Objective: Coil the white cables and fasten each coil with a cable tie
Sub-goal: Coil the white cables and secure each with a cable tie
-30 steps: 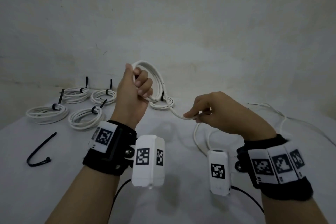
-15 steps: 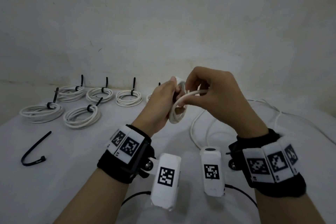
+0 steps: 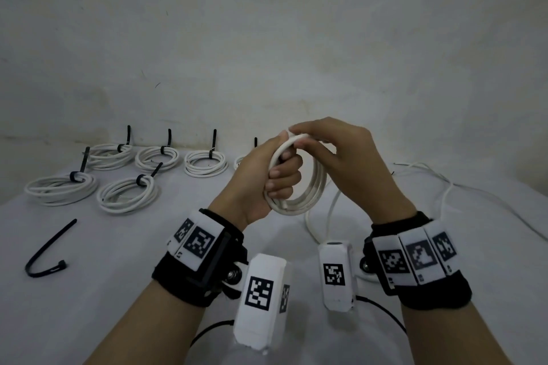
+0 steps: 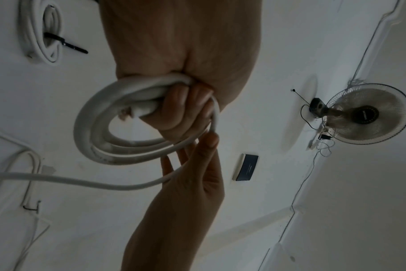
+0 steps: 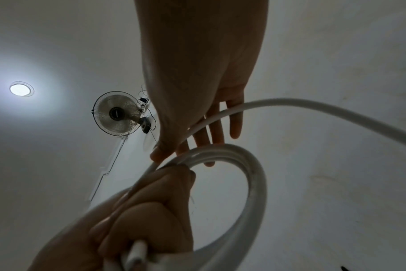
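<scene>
My left hand [image 3: 278, 176] grips a small coil of white cable [image 3: 312, 187] in its fist, held above the table. Over the top of the coil, my right hand [image 3: 299, 139] pinches the running strand between thumb and nearly straight fingers. In the left wrist view the left hand's fingers [image 4: 174, 110] wrap the coil [image 4: 85, 132], and the right hand [image 4: 197, 155] guides the strand along it. The right wrist view shows the strand crossing the right hand's fingers [image 5: 211, 126] beside the coil [image 5: 256, 183]. Loose cable [image 3: 330, 210] trails down to the table.
Several finished coils with black ties lie at the back left of the white table [image 3: 118, 290], such as one [image 3: 60, 188] and another [image 3: 206, 163]. A loose black cable tie [image 3: 50, 249] lies at the front left. More loose white cable [image 3: 444, 190] runs off right.
My right hand has carried the strand from lower right up onto the coil in my left hand, adding a turn. The left hand has tipped the coil lower and toward the right.
</scene>
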The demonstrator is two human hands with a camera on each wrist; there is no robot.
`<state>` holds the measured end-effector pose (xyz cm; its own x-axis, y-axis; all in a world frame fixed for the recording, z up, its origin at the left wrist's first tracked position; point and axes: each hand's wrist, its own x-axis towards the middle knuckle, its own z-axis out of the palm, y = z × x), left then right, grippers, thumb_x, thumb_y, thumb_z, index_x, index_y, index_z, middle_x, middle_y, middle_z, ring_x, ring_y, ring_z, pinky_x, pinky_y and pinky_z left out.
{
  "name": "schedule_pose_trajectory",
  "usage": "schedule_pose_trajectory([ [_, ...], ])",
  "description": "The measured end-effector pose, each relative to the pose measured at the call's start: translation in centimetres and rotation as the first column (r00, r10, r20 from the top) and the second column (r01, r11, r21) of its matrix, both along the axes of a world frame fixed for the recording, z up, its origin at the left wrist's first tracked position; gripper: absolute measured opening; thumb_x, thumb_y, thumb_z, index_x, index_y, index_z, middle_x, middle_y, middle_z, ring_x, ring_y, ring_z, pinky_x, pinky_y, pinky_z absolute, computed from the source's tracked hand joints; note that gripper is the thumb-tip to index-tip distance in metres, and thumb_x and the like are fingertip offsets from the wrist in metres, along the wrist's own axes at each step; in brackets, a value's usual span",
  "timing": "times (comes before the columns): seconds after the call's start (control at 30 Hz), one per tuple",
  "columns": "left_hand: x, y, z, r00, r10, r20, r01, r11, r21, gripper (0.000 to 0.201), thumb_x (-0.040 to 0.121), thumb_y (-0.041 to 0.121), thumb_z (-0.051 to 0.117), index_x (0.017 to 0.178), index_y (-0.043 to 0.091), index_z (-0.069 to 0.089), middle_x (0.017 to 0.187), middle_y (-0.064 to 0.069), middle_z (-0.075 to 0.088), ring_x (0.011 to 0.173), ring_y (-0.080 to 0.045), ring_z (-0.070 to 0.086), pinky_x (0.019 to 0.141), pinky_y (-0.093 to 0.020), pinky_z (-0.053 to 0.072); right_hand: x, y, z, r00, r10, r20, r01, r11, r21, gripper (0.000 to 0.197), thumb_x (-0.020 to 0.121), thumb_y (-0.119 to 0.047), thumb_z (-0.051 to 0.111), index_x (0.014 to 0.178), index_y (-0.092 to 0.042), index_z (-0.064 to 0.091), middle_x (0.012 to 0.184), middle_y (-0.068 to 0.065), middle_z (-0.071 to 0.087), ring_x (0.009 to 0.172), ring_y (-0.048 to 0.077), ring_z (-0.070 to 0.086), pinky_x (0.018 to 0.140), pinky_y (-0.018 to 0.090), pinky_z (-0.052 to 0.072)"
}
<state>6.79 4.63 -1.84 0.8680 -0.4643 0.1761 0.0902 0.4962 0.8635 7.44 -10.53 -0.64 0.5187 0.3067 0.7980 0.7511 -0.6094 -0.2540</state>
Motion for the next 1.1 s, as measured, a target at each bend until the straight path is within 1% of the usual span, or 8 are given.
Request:
schedule_pose_trajectory([
  [0.23,-0.1,-0.5,-0.3,1.000,-0.012,-0.003,0.012,1.000,-0.018,0.044,0.101,0.036,0.029,0.063,0.015,0.037,0.039,0.007,0.026,0.028,-0.001,0.021,0.028,-0.013,0.016,0.4,-0.6,0.0,0.989,-0.025,0.144,0.037,0.996,-0.080,0.020,0.086,-0.015,0.060,0.099,-0.007,0.072,0.078,0.005,0.069,0.068,0.011,0.059,0.066,0.016,0.045],
  [0.4,-0.3,-0.7,-0.2,0.995,0.081,0.066,-0.087,0.990,0.107,0.052,0.096,0.053,0.023,0.064,0.014,0.037,0.041,0.007,0.025,0.031,-0.003,0.022,0.033,-0.015,0.020,0.2,-0.7,0.1,0.985,-0.055,0.162,0.064,0.997,-0.049,0.026,0.088,-0.019,0.050,0.090,-0.004,0.071,0.070,0.007,0.067,0.061,0.022,0.064,0.057,0.039,0.053],
  [0.5,-0.3,-0.5,0.0,0.993,0.058,0.102,-0.073,0.987,0.145,0.050,0.094,0.053,0.027,0.063,0.015,0.036,0.042,0.007,0.024,0.032,-0.003,0.021,0.034,-0.016,0.021,0.1,-1.0,0.3,0.989,-0.058,0.133,0.062,0.998,-0.024,0.016,0.086,-0.007,0.056,0.089,-0.005,0.071,0.067,0.005,0.067,0.059,0.017,0.065,0.057,0.036,0.052],
  [0.6,-0.2,0.0,0.0,0.993,0.039,0.114,-0.054,0.990,0.133,0.046,0.095,0.047,0.033,0.061,0.016,0.034,0.042,0.007,0.022,0.031,-0.002,0.020,0.033,-0.016,0.017,-0.1,-0.8,0.3,0.994,-0.036,0.106,0.038,0.999,-0.015,0.015,0.087,-0.010,0.058,0.092,-0.008,0.072,0.068,0.003,0.068,0.062,0.015,0.065,0.059,0.033,0.050],
  [0.67,0.0,0.4,0.0,0.995,0.002,0.095,-0.011,0.996,0.094,0.045,0.089,0.050,0.037,0.057,0.018,0.036,0.042,0.008,0.022,0.030,-0.001,0.019,0.033,-0.015,0.013,-0.1,-0.7,0.3,0.998,-0.029,0.061,0.029,1.000,0.003,0.016,0.088,-0.018,0.058,0.093,-0.013,0.072,0.071,-0.002,0.068,0.064,0.014,0.063,0.060,0.034,0.049],
  [0.8,0.5,1.2,0.1,0.996,-0.041,0.073,0.042,0.999,-0.014,0.044,0.088,0.045,0.045,0.052,0.021,0.040,0.039,0.010,0.025,0.028,0.000,0.021,0.031,-0.014,0.014,0.3,-1.7,0.4,0.999,-0.028,-0.039,0.030,0.998,0.050,0.016,0.095,-0.024,0.054,0.097,-0.019,0.070,0.071,-0.016,0.062,0.068,-0.005,0.058,0.063,0.009,0.039],
  [1.0,0.9,2.8,1.4,0.994,0.105,0.026,-0.097,0.970,-0.224,0.040,0.087,0.031,0.042,0.048,0.022,0.038,0.036,0.009,0.024,0.025,-0.001,0.021,0.027,-0.014,0.014,1.5,-3.8,-1.1,0.979,-0.065,-0.192,0.108,0.969,0.221,0.012,0.098,-0.014,0.048,0.098,-0.023,0.056,0.061,-0.004,0.055,0.056,0.003,0.057,0.057,0.008,0.041],
  [1.1,1.4,3.7,1.4,0.984,0.177,-0.026,-0.176,0.933,-0.315,0.047,0.096,0.031,0.036,0.050,0.021,0.038,0.037,0.008,0.024,0.024,-0.004,0.021,0.026,-0.013,0.015,1.7,-4.0,-1.6,0.969,0.023,-0.247,0.057,0.948,0.312,0.021,0.097,-0.008,0.046,0.095,-0.029,0.043,0.069,0.001,0.056,0.059,0.010,0.060,0.060,0.018,0.051],
])
